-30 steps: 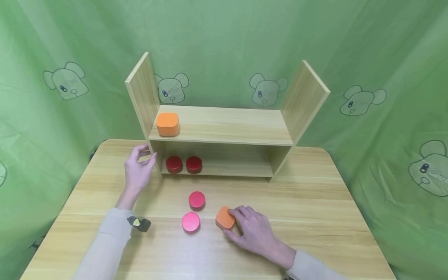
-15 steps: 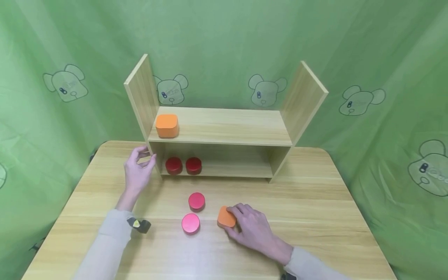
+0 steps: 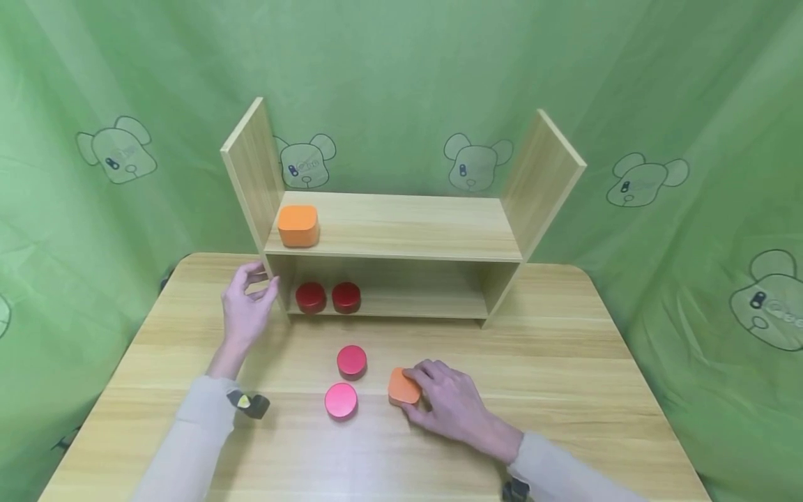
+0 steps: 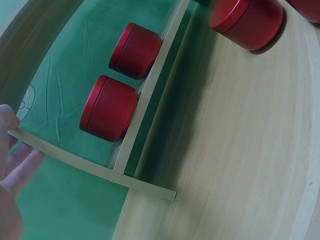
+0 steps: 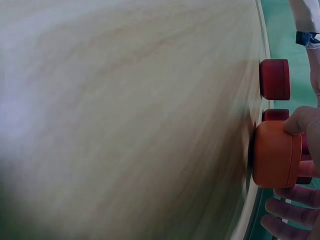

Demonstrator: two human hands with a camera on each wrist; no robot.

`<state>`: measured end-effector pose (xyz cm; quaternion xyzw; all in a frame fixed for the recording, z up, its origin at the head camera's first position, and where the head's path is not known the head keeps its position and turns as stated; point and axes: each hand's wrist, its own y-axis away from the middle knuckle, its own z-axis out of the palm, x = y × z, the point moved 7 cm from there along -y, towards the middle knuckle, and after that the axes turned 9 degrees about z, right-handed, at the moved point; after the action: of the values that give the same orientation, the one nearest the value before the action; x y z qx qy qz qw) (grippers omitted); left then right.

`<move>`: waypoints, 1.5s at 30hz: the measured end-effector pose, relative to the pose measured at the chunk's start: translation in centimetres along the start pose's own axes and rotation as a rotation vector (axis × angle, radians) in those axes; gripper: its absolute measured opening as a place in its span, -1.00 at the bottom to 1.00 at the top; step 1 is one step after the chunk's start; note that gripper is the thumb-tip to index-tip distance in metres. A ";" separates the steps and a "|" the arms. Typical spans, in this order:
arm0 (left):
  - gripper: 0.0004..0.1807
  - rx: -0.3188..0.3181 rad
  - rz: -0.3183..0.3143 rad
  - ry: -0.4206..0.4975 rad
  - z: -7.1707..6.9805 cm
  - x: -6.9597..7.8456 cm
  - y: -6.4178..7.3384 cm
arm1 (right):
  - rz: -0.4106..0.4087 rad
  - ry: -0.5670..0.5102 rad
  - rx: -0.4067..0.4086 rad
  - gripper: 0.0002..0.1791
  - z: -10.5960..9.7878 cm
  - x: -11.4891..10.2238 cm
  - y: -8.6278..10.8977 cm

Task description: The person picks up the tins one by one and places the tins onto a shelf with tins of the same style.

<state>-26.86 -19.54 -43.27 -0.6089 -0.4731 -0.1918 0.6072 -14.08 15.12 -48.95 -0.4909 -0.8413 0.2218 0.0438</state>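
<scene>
My left hand (image 3: 243, 314) holds the front edge of the left side panel of a pale wooden shelf (image 3: 401, 223). In the left wrist view, thumb and fingers (image 4: 22, 170) lie on either side of that panel. My right hand (image 3: 454, 404) pinches an orange rounded-square tin (image 3: 403, 388) at the table's front middle. The right wrist view shows the thumb on one side of this tin (image 5: 275, 155) and fingers on the other. Left of it stand a red round tin (image 3: 352, 361) and a pinkish-red round tin (image 3: 341, 401), apart from each other.
Another orange tin (image 3: 298, 226) sits at the left end of the upper board. Two dark red round tins (image 3: 311, 298) stand side by side at the left of the lower board. The wooden table (image 3: 564, 362) extends to the right; a green curtain (image 3: 401, 84) hangs behind.
The orange tin under my right hand has turned slightly, its sides now squarer to the shelf. The right hand has shifted a little up and left. My left hand stays on the panel.
</scene>
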 end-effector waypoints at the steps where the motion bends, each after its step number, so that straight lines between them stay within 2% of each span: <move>1: -0.61 -0.001 0.001 0.001 0.0 0.0 0.0 | -0.003 -0.001 0.001 -0.41 0.0 0.0 0.0; 15: -0.61 -0.003 0.010 -0.012 0.1 0.0 0.1 | -0.014 -0.031 -0.007 -0.40 -0.9 -0.1 -0.8; 25: -0.61 0.000 0.006 -0.015 0.0 0.2 0.1 | -0.064 -0.048 0.061 -0.39 -2.4 -0.5 -2.5; 31: -0.61 -0.001 -0.005 -0.018 0.0 0.1 0.1 | -0.112 -0.081 0.110 -0.37 -4.0 -1.0 -4.0; 45: -0.60 0.000 0.016 -0.006 0.0 0.2 0.1 | -0.177 -0.144 0.234 -0.37 -7.6 -2.1 -7.3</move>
<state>-26.66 -19.41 -43.16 -0.6133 -0.4701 -0.1851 0.6071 -16.73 12.81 -38.76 -0.3891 -0.8508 0.3482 0.0596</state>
